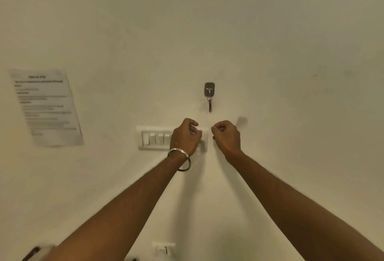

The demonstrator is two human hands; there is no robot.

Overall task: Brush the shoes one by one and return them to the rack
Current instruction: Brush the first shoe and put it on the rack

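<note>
No shoe, brush or rack is in view; I face a plain cream wall. Both arms reach up toward it. My left hand (185, 136), with a metal bangle on its wrist, is curled into a fist in front of the right end of a white switch panel (154, 138). My right hand (227, 135) is likewise curled, a short gap to the right of the left. Neither hand holds anything that I can see.
A grey hook (209, 89) with a key (210, 105) hanging from it is fixed to the wall just above the hands. A printed paper sheet (46, 108) is stuck at the left. A small white socket plate (163, 249) sits low on the wall.
</note>
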